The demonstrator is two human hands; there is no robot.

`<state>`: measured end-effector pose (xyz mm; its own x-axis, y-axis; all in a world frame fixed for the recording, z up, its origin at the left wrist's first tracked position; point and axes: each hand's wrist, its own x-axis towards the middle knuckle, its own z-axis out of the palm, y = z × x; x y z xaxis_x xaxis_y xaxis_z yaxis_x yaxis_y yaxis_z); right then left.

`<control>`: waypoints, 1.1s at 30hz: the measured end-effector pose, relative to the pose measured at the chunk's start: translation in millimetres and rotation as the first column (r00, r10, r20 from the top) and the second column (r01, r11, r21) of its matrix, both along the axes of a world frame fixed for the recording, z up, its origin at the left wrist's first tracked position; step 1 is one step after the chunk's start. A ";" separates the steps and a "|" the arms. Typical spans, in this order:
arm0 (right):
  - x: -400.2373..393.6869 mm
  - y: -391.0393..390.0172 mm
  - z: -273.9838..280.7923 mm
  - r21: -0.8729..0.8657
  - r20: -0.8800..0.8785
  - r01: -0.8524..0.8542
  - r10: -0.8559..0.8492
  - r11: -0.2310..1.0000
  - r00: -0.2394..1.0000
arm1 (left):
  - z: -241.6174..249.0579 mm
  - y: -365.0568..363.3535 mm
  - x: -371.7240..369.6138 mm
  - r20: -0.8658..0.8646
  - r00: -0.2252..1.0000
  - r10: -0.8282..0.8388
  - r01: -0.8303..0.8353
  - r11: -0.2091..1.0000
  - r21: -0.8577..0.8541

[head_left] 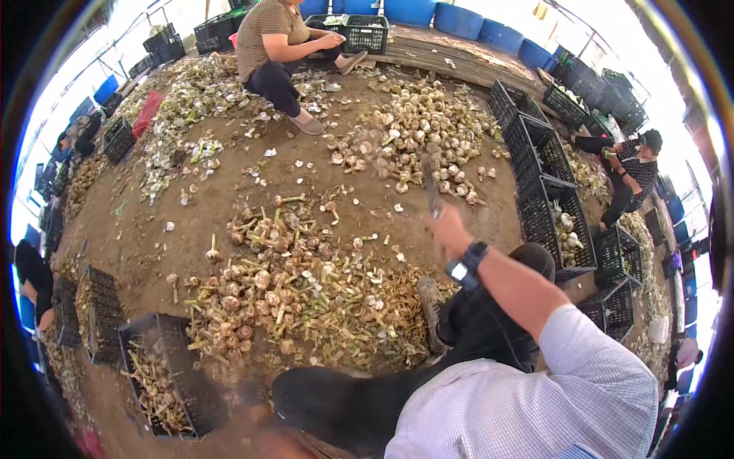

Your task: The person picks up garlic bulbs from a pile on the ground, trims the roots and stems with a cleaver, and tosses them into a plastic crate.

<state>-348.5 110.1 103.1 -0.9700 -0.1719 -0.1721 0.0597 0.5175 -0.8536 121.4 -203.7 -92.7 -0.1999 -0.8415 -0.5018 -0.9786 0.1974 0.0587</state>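
My right hand (449,233) is closed round the handle of a metal blade tool (432,187), held out over bare soil with the blade pointing away from me. Past the blade lies a heap of trimmed garlic bulbs (420,126). A second garlic pile (264,294) with stalks lies in front of my legs, and cut stalks and husks (367,314) spread to its right. My left hand (279,440) is a motion-smeared shape at the bottom edge, near the black crate (160,375) of stalked garlic; its fingers cannot be made out.
A person in a striped top (271,38) sits ahead by green-filled crates (365,34). Black crates (544,145) line the right, one holding garlic. Another person (638,164) sits beyond them. More crates (103,314) stand at left. Blue tubs (459,21) stand along the back.
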 end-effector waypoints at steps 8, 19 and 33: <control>101.3 40.7 -69.4 0.328 0.230 -0.420 0.360 0.846 0.904 | -60.2 -2.2 -31.7 0.053 0.998 0.029 -0.037 0.988 0.148; 137.4 49.2 -45.1 0.417 0.169 -0.526 0.506 0.741 0.846 | -82.3 -9.9 -44.0 -0.020 0.991 0.135 -0.130 0.976 0.176; 157.1 18.0 -34.3 0.251 0.090 -0.631 0.631 0.734 0.770 | -9.6 -69.5 82.6 -0.825 0.281 0.490 -0.607 0.757 0.243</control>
